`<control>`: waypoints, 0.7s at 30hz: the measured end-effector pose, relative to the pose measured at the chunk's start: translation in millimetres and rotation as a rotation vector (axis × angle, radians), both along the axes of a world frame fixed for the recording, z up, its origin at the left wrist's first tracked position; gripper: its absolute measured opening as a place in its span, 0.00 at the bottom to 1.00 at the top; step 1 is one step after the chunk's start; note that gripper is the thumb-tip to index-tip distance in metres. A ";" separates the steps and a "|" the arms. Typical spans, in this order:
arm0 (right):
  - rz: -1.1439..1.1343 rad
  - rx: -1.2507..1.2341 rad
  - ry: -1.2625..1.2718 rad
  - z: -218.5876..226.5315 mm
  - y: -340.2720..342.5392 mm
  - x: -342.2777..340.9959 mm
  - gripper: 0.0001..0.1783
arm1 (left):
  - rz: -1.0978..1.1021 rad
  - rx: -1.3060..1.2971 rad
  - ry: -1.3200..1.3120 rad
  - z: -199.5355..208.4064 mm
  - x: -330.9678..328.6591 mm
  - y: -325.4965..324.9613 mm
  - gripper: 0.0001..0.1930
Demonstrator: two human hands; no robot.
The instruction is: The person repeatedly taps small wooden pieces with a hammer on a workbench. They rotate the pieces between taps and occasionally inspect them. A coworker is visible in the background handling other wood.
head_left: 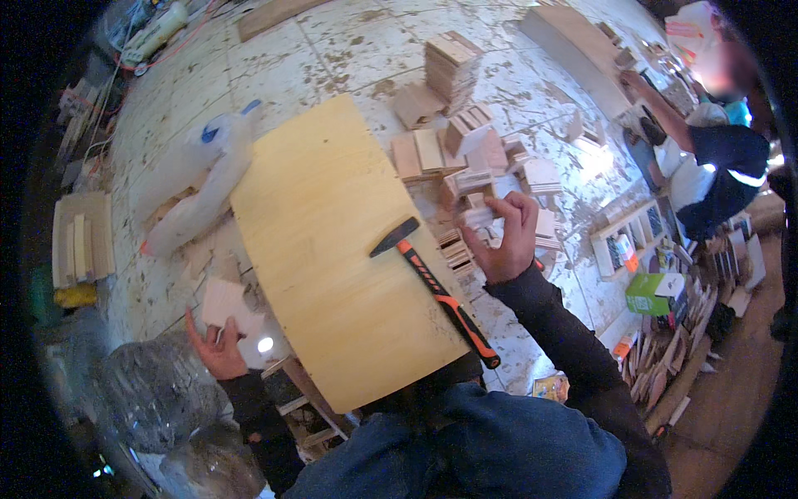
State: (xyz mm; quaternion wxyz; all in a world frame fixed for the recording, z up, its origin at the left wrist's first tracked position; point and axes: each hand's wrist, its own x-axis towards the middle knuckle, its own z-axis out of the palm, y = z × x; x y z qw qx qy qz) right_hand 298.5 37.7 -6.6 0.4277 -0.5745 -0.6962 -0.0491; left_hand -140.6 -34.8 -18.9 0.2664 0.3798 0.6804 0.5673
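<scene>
A broad yellowish wooden board [324, 241] lies in front of my body, across my lap. On it rests a hammer [440, 299] with a dark head and a black-and-orange handle; neither hand touches it. To the left of the board, my left hand [220, 345] has curled fingers at the lower edge of a flat, pale wooden piece [229, 303], its index finger stretched out beside it. Right of the board, my right hand [511, 245] has thumb and fingers around a small pale wooden piece [477, 218], close to the stacked pieces.
Stacked wooden pieces [451, 71] stand beyond my right hand. A translucent plastic bag [195, 191] lies left of the board. At the right are a compartmented tray [633, 237], a green-and-white box [657, 293] and a co-worker [723, 158]. Wood scraps litter the tiled floor [274, 66].
</scene>
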 end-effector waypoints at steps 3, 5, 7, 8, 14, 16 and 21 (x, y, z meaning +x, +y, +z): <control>0.221 -0.051 0.114 12.5 -7.9 -57.2 0.30 | -0.074 0.084 -0.162 29.7 40.1 16.9 0.33; 0.393 -0.096 0.142 9.7 -12.2 -93.6 0.31 | -0.124 -0.015 -0.264 42.3 61.8 21.9 0.32; 0.485 -0.224 0.134 3.0 -12.2 -118.8 0.32 | -0.219 0.050 -0.309 47.6 81.2 28.5 0.30; 0.530 -0.295 0.135 -0.1 -12.0 -126.5 0.32 | -0.216 0.062 -0.300 50.5 87.3 30.5 0.28; 0.510 -0.280 0.272 -0.4 -18.2 -128.7 0.34 | -0.217 0.225 0.016 49.5 114.9 39.4 0.13; 0.503 -0.297 0.348 4.6 -20.4 -124.3 0.33 | -0.296 0.401 0.374 47.0 119.2 38.6 0.14; 0.610 -0.265 0.219 11.5 -17.9 -119.5 0.30 | -0.365 0.474 0.579 39.4 127.6 18.3 0.18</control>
